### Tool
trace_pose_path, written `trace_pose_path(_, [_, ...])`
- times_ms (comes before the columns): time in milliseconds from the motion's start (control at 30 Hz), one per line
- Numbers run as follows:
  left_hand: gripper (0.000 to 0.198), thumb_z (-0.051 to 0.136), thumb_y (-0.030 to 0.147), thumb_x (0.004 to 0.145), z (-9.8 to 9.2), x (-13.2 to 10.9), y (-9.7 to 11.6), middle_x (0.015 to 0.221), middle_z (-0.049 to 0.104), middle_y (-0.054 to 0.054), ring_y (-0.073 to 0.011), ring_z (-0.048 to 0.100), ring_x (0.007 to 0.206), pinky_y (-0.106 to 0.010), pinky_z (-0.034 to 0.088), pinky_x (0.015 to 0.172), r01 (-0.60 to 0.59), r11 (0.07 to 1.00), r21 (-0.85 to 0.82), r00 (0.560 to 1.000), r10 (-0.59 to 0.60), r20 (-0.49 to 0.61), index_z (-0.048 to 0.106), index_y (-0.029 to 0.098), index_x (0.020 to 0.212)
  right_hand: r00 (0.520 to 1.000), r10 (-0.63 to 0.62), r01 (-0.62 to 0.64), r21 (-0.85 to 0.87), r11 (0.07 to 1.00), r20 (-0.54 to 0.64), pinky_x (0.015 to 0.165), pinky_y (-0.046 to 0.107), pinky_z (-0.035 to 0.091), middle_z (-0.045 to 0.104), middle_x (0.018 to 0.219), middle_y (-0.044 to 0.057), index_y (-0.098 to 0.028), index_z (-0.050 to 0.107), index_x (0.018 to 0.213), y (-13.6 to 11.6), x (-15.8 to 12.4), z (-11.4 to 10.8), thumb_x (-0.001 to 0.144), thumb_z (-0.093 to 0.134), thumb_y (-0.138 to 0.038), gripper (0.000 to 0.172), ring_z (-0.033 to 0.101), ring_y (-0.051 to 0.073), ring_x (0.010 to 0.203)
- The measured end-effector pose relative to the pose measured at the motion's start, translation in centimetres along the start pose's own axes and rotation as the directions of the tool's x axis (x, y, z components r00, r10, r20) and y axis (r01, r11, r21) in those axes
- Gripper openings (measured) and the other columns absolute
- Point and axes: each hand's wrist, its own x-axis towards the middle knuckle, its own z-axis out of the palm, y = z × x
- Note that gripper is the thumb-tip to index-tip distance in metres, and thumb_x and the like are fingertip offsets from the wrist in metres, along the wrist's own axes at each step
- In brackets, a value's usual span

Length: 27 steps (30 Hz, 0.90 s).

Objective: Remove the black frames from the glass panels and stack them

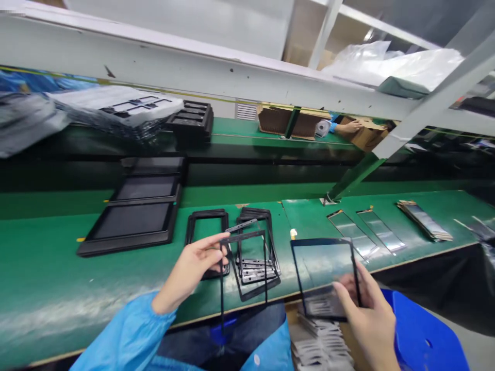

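My left hand pinches a thin black rectangular frame by its upper left corner, above the bench's front edge. A glass panel with a black border, which looks like a tablet touch screen, is in my right hand, thumb on the face and fingers behind its right edge. An orange-and-white tab shows at the panel's top left. Behind the held frame lie two piles of black frames, one on the left and one on the right. Grey metal-like strips show among the right pile.
Dark screens in black trays stand at left on the green bench. Two clear panels and a stack of panels lie right. A box of white pieces and blue plastic sit below. Across the bench, another person's hand touches cardboard.
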Motion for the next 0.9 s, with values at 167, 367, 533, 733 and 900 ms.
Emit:
trace_pose_path(167, [0.046,0.085,0.033,0.081,0.9,-1.9,0.2,0.086,0.076,-0.006,-0.0192,0.072,0.071,-0.027,0.060,0.061,-0.029,0.996,0.084,0.999,0.025,0.043,0.081,0.023,0.125,0.818,0.256,-0.489,0.387,0.782,0.515,0.052,0.032,0.061,0.069,0.084,-0.001,-0.037,0.066,0.141,-5.7,-3.5,4.4,0.074,0.088,-0.029,0.070,0.066,0.017,0.058])
trace_pose_path(367, [0.039,0.083,0.033,0.081,1.1,-3.8,1.4,0.075,0.072,-0.004,-0.0196,0.068,0.066,-0.030,0.061,0.062,-0.137,0.971,0.195,0.989,0.143,-0.018,0.084,0.024,0.118,0.746,0.247,-0.580,0.422,0.696,0.618,0.047,0.025,0.053,0.069,0.082,-0.004,-0.037,0.066,0.140,-6.1,-5.9,7.2,0.074,0.087,-0.025,0.070,0.061,0.011,0.051])
trace_pose_path(533, [0.034,0.085,0.035,0.081,1.0,-4.5,1.5,0.086,0.071,-0.006,-0.0195,0.068,0.069,-0.030,0.062,0.064,-0.184,0.961,0.208,0.981,0.194,-0.029,0.086,0.026,0.114,0.752,0.278,-0.594,0.431,0.679,0.598,0.048,0.025,0.053,0.068,0.080,-0.005,-0.034,0.068,0.138,-7.3,-6.1,7.3,0.072,0.087,-0.026,0.069,0.061,0.011,0.051])
trace_pose_path(733, [0.035,0.084,0.032,0.082,1.5,-4.9,1.4,0.087,0.072,-0.005,-0.0187,0.069,0.068,-0.030,0.062,0.064,-0.168,0.975,0.148,0.985,0.170,-0.005,0.085,0.028,0.117,0.804,0.285,-0.540,0.441,0.717,0.522,0.052,0.024,0.056,0.067,0.079,-0.005,-0.032,0.069,0.136,-8.2,-6.5,7.4,0.073,0.086,-0.028,0.066,0.059,0.011,0.054])
trace_pose_path(900, [0.041,0.086,0.035,0.078,1.9,-5.0,0.9,0.080,0.076,-0.006,-0.0201,0.070,0.066,-0.030,0.061,0.060,-0.099,0.990,0.098,0.992,0.106,-0.065,0.085,0.024,0.118,0.846,0.270,-0.476,0.426,0.769,0.459,0.058,0.027,0.058,0.068,0.086,-0.003,-0.032,0.061,0.145,-7.6,-7.6,8.1,0.079,0.083,-0.033,0.069,0.063,0.013,0.061])
